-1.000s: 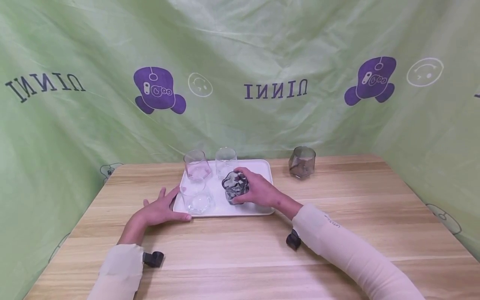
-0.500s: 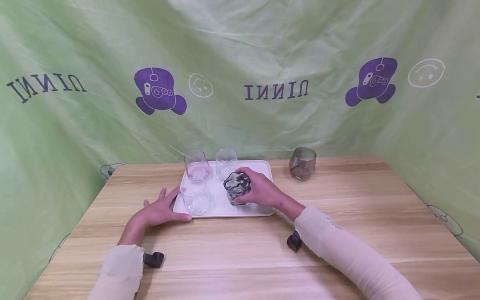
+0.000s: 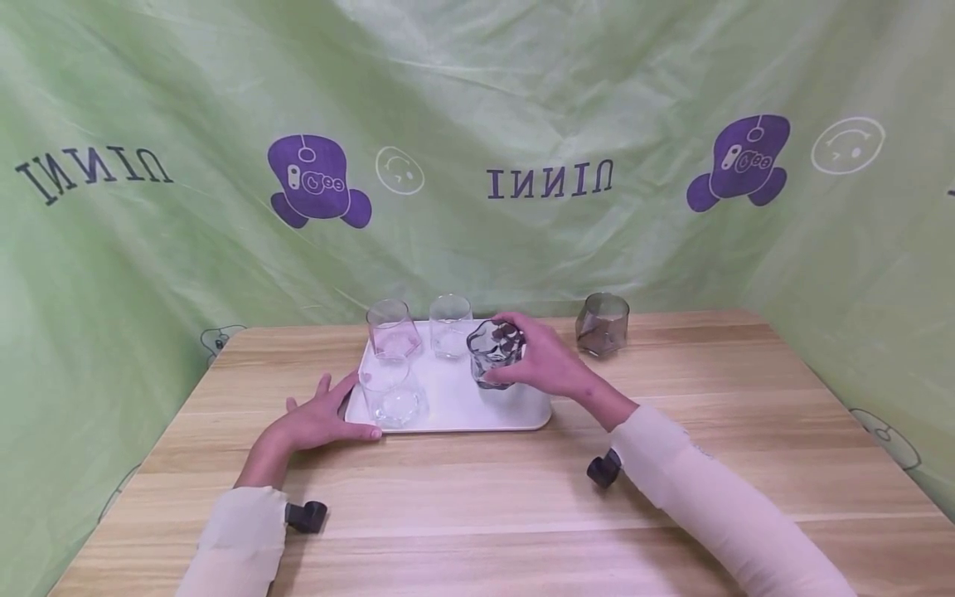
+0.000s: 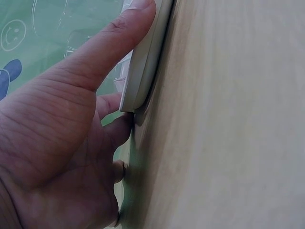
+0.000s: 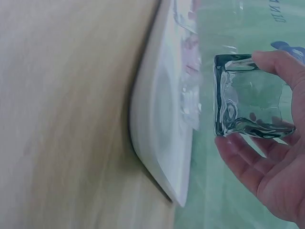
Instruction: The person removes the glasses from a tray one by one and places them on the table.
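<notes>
In the head view my right hand grips a smoky grey glass with a wavy rim. The right wrist view shows thumb and fingers round this glass, apart from the white tray. My left hand holds the front left corner of the tray, thumb along the front edge and fingers spread at the left side. That thumb lies against the rim in the left wrist view. On the tray stand a pinkish glass, a clear glass and another clear glass nearest my left hand.
A brownish-grey faceted glass stands on the wooden table, right of the tray near the back edge. A green printed cloth hangs behind the table and along both sides.
My right hand has lifted the smoky glass and carried it right and back over the tray. The left hand, the tray and the other glasses have stayed put.
</notes>
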Action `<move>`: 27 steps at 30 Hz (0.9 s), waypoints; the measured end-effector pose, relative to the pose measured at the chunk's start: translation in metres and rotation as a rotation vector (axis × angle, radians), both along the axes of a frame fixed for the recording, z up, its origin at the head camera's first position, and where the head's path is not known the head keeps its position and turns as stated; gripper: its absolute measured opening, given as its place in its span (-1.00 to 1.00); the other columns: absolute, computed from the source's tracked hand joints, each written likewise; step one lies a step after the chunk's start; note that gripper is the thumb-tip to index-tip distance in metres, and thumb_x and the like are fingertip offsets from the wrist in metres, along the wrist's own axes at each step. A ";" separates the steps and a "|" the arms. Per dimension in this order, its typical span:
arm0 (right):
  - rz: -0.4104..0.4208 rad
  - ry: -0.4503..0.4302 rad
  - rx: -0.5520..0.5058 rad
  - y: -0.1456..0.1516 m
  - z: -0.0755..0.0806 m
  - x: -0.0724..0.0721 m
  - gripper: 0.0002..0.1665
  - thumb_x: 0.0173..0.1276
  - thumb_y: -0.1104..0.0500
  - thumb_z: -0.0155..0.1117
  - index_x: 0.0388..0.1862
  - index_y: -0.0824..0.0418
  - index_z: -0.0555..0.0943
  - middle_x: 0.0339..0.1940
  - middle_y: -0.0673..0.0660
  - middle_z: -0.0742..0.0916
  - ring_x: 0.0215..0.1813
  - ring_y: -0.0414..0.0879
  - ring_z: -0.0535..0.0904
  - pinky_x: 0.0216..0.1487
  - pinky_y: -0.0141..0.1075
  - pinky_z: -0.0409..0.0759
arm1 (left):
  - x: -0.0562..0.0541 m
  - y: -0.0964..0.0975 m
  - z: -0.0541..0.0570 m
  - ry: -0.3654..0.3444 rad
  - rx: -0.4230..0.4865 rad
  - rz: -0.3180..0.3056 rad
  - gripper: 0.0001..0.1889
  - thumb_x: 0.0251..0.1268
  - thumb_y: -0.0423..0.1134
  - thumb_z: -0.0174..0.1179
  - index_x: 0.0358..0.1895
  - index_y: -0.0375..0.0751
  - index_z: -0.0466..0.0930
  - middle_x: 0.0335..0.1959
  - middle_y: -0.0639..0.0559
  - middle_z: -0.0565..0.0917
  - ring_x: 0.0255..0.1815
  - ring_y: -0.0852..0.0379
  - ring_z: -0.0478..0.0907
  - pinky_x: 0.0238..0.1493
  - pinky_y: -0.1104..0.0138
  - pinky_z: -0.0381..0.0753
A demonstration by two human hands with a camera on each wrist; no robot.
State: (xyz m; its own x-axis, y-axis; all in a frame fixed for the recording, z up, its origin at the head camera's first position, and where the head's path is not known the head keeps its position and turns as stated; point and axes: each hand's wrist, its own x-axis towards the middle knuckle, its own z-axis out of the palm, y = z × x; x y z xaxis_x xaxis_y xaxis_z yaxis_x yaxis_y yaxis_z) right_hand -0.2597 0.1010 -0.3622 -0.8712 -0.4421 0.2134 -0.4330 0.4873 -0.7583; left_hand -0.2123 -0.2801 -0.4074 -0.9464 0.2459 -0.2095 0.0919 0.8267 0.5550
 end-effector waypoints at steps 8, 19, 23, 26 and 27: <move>-0.086 0.043 0.001 0.036 0.013 0.007 0.04 -0.02 0.04 0.75 0.44 0.11 0.43 0.10 0.25 0.69 0.07 0.12 0.66 0.06 -0.02 0.67 | 0.000 -0.001 0.000 0.004 0.005 0.000 0.28 0.02 0.34 0.48 0.66 -0.22 -0.05 0.62 -0.45 -0.05 0.61 -0.46 -0.42 0.21 -0.58 -0.57; -0.171 0.028 0.052 0.098 0.024 0.023 0.06 0.05 -0.01 0.72 0.48 0.16 0.38 0.14 0.31 0.66 0.13 0.21 0.60 0.14 0.14 0.56 | 0.000 -0.001 0.000 0.009 -0.007 0.011 0.27 0.02 0.35 0.48 0.66 -0.22 -0.04 0.62 -0.45 -0.04 0.61 -0.46 -0.41 0.22 -0.58 -0.55; -0.168 0.057 0.049 0.121 0.028 0.030 0.01 0.08 0.02 0.71 0.44 0.23 0.39 0.14 0.35 0.66 0.14 0.24 0.60 0.14 0.18 0.56 | 0.001 -0.001 0.001 0.007 -0.004 0.015 0.26 0.02 0.35 0.48 0.66 -0.20 -0.03 0.62 -0.45 -0.02 0.61 -0.46 -0.41 0.22 -0.58 -0.54; -0.188 0.081 0.054 0.138 0.031 0.035 -0.01 0.08 0.05 0.71 0.42 0.25 0.41 0.13 0.34 0.66 0.13 0.24 0.60 0.13 0.16 0.55 | 0.000 0.000 0.001 -0.002 0.001 0.012 0.27 0.01 0.36 0.48 0.66 -0.20 -0.03 0.62 -0.45 -0.02 0.61 -0.45 -0.41 0.22 -0.58 -0.54; -0.196 0.089 0.058 0.144 0.031 0.036 -0.01 0.08 0.05 0.71 0.42 0.26 0.41 0.13 0.34 0.66 0.13 0.23 0.60 0.12 0.14 0.54 | 0.000 0.000 0.001 -0.002 0.000 0.011 0.28 0.01 0.36 0.47 0.66 -0.21 -0.03 0.62 -0.45 -0.03 0.61 -0.45 -0.41 0.22 -0.58 -0.55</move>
State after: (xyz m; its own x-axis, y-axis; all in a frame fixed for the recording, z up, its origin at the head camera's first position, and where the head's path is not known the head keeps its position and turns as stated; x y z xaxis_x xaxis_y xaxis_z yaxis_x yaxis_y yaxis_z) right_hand -0.2234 0.2445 -0.3308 -0.9205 -0.2796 0.2728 -0.3898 0.6108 -0.6892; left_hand -0.2121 -0.2800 -0.4059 -0.9486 0.2351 -0.2119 0.0811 0.8277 0.5553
